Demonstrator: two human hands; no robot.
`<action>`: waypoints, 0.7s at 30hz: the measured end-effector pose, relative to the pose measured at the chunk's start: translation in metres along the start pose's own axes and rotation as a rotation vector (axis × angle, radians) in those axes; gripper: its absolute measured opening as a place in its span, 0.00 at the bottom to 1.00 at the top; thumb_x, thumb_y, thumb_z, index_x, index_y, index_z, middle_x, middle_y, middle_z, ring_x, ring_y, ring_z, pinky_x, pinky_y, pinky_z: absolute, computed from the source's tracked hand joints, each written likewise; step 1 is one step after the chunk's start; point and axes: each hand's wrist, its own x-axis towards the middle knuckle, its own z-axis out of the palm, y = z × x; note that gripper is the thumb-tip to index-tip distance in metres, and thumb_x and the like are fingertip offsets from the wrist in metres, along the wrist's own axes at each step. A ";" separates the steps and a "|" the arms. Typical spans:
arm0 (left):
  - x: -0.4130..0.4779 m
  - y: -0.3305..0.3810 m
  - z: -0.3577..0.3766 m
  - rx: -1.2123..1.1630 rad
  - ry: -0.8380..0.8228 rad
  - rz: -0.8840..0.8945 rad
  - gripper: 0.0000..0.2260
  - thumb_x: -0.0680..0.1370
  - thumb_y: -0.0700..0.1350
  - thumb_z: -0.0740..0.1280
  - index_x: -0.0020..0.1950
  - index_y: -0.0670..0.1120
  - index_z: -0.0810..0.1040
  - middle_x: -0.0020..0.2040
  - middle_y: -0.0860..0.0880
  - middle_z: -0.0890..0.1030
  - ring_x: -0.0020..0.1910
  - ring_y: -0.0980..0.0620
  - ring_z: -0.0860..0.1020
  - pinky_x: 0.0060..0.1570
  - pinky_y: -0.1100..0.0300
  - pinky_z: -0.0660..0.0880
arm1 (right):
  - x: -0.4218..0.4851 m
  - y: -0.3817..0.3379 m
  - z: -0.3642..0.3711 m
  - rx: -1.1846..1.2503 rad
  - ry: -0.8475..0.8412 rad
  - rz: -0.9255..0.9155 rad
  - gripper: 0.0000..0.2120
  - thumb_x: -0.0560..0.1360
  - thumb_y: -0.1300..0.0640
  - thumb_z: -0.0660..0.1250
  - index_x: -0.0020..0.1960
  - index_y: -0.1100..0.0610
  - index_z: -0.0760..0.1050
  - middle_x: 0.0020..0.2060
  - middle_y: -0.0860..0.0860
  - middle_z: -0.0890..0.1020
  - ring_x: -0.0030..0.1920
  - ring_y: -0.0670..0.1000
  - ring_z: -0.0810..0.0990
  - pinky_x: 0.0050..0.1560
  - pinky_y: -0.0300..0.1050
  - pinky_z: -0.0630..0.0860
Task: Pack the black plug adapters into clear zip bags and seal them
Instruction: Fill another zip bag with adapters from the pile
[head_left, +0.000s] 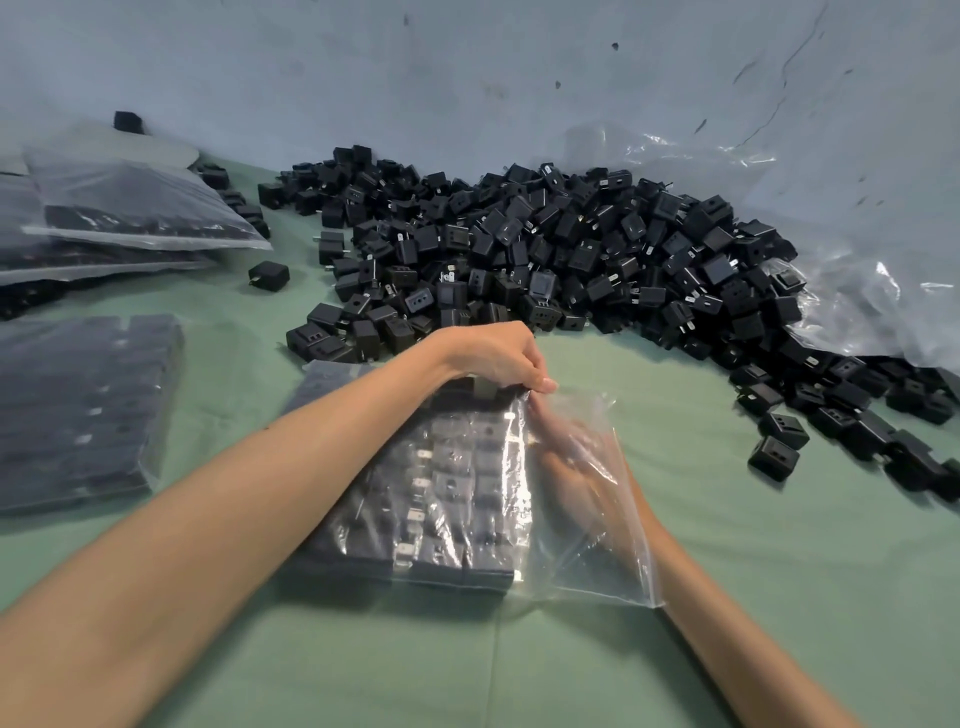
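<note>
The clear zip bag (587, 525) lies in the middle of the tabletop (779, 597), nearer its near edge. Packed adapters (447, 467) fill the bag's left part in tidy rows, metal prongs showing through the film, while its right part is slack, crumpled plastic.

The left hand (493, 358) reaches across from the left. Its grip is narrow, with thumb and fingertips pinching the bag's far edge. The right hand (566, 462) shows only as a blur through the slack film, just beside the rows, so its grip cannot be told.

Any marking on the adapters or bags is too small and soft to read (the socket holes on some faces are about all that shows).

A large pile of loose black plug adapters (571, 249) spreads along the far edge and trails toward the right edge. A loose plastic sheet (857, 301) lies crumpled against it at the far right corner. One single adapter (269, 274) sits apart, left of the pile.

By the left edge lies a filled bag (88, 410). Beyond it, toward the far left corner, is a stack of filled bags (135, 208).

The tabletop is covered in a smooth, pale green sheet with a faint crease running toward the near edge. Behind it rises a grey-blue wall (467, 78), scuffed, with dark specks and a thin crack at the upper right.
</note>
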 end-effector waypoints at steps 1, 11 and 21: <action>-0.002 -0.001 0.003 -0.022 0.015 -0.008 0.11 0.79 0.48 0.67 0.41 0.42 0.80 0.23 0.56 0.75 0.23 0.61 0.73 0.37 0.66 0.72 | -0.002 0.001 0.000 -0.052 -0.018 0.003 0.23 0.82 0.60 0.55 0.77 0.57 0.55 0.74 0.56 0.64 0.74 0.55 0.61 0.73 0.46 0.52; -0.058 -0.042 0.005 0.113 0.299 -0.088 0.17 0.78 0.58 0.64 0.41 0.46 0.82 0.28 0.51 0.76 0.27 0.56 0.73 0.33 0.67 0.68 | 0.007 -0.002 0.000 0.307 -0.004 -0.011 0.16 0.80 0.63 0.59 0.60 0.49 0.79 0.52 0.56 0.83 0.55 0.56 0.81 0.56 0.54 0.77; -0.051 -0.033 0.023 0.082 0.495 -0.161 0.14 0.73 0.64 0.66 0.44 0.57 0.85 0.37 0.55 0.84 0.42 0.60 0.78 0.37 0.63 0.67 | 0.016 -0.010 0.001 0.387 -0.187 0.044 0.23 0.80 0.74 0.51 0.73 0.69 0.53 0.70 0.62 0.66 0.71 0.55 0.66 0.62 0.26 0.64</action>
